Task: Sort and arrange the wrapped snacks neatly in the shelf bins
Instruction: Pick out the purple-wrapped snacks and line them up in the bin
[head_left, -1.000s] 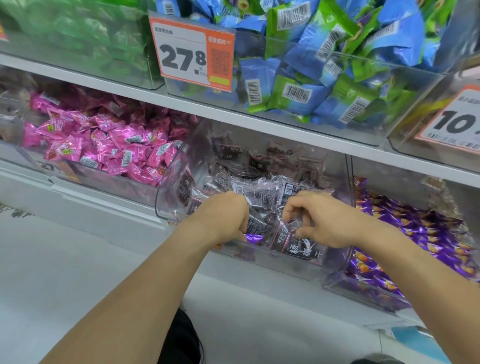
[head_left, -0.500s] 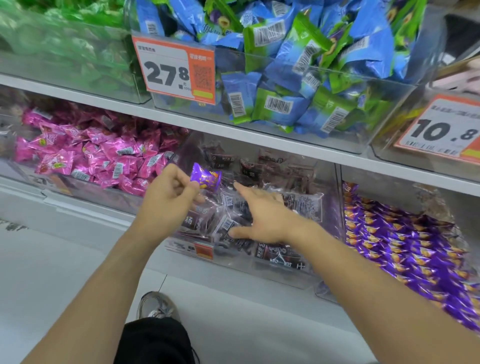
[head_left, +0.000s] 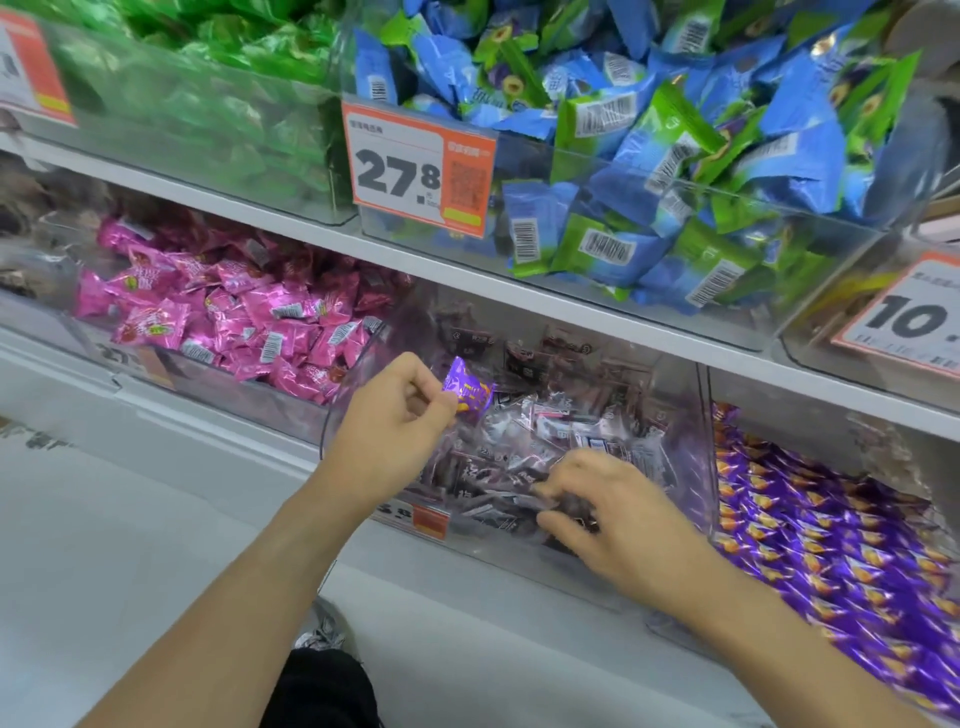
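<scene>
The small purple foil-wrapped snack with orange print (head_left: 466, 391) is judged very light and soft-sided: a crinkly film wrapper around a small filling. The film is probably slick, so a firm pinch on a crimped end seam or across the wrapper body is the suitable hold. Crushing risk appears low, but an excessive squeeze could deform the contents.

Position: the purple snack is raised above the left part of the clear plastic shelf bin of dark, partly transparent wrapped snacks (head_left: 698, 447), clear of the pile. It matches the packs in the clear bin of purple-and-orange wrapped snacks (head_left: 841, 551), which stands just to the right of the dark-snack bin, so it is judged a stray to be transferred there.

Hand state:
1. The left hand (head_left: 395, 431) pinches the purple snack between thumb and fingertips at the snack's lower left edge; the other fingers are curled toward the palm.
2. The right hand (head_left: 618, 525) is low in the front of the dark-snack bin, fingers bent down into the pile and touching the dark packs. Motion blur prevents confirming whether it has actually gripped 1 of them.

Relative layout: the purple snack is up and left of the right hand, well apart from it. The matching purple bin lies on the far side of the right hand, so a transfer must cross over that hand.
</scene>
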